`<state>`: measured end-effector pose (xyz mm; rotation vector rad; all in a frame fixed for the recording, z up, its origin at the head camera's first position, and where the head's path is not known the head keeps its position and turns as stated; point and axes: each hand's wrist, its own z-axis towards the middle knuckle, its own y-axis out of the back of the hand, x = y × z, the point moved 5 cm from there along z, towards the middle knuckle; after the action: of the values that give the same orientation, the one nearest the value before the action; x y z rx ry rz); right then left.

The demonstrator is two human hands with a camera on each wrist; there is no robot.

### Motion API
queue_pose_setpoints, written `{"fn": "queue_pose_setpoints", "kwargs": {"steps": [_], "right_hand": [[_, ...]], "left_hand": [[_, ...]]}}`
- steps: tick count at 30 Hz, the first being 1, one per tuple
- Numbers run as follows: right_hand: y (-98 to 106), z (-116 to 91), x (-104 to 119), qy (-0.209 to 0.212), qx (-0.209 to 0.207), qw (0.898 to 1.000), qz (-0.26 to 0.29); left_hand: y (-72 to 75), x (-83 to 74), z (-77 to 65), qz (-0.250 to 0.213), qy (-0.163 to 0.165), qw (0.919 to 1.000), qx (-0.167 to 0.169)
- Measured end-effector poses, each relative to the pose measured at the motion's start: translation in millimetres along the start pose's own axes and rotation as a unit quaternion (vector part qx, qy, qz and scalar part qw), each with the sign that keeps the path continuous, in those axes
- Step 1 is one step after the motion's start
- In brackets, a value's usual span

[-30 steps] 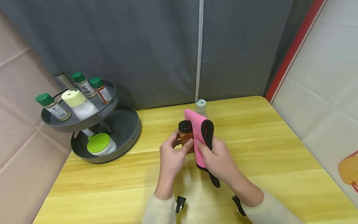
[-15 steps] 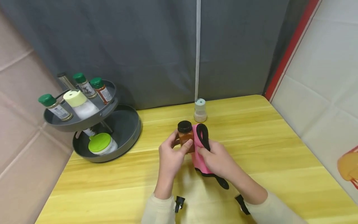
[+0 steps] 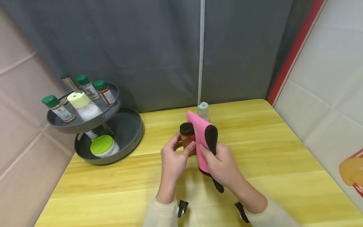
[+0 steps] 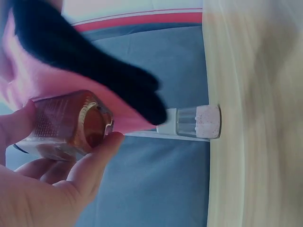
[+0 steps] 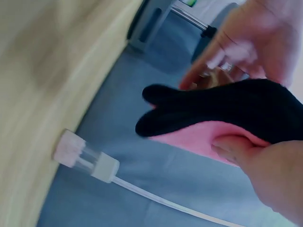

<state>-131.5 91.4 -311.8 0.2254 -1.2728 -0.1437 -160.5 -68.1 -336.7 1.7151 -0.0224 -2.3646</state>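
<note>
Spice jar upright in left grip, pink cloth pressed to its 3 o'clock side.

Brown spice jar (image 3: 187, 138) with black lid stands upright, long axis vertical, just above the near-centre of the table (image 3: 269, 151). Left hand (image 3: 174, 159) comes in from 7 o'clock, fingers and thumb curled round the jar's body. Pink cloth (image 3: 202, 142) with black trim lies against the jar's right flank and rises past the lid. Right hand (image 3: 224, 164) sits at the jar's 4 o'clock, grip pinched on the cloth. Both hands are at the jar; the left one carries it. Small clear shaker (image 3: 203, 111) stands on the table at 12 o'clock, apart from the jar, partly behind the cloth. Two-tier grey rack (image 3: 124, 132) with green-capped bottles lies at 9 to 10 o'clock, well apart.
</note>
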Motion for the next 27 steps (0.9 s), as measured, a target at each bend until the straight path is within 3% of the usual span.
{"fn": "queue_pose_setpoints", "kwargs": {"steps": [7,12,19,27], "right_hand": [[-8,1,-26,-0.091,0.071,0.993,-0.007],[-5,3,-33,-0.143,0.098,0.985,-0.007],[0,10,-12,-0.099,0.075,0.992,-0.005],[5,6,24,0.018,-0.019,0.999,0.026]], "left_hand": [[5.5,3.0,3.5,-0.005,0.015,0.9998,-0.015],[1.1,5.7,4.8,-0.001,0.008,1.0,-0.001],[5.9,3.5,3.2,0.004,0.004,1.0,-0.003],[8.1,3.9,0.8,-0.001,-0.002,1.0,0.009]]}}
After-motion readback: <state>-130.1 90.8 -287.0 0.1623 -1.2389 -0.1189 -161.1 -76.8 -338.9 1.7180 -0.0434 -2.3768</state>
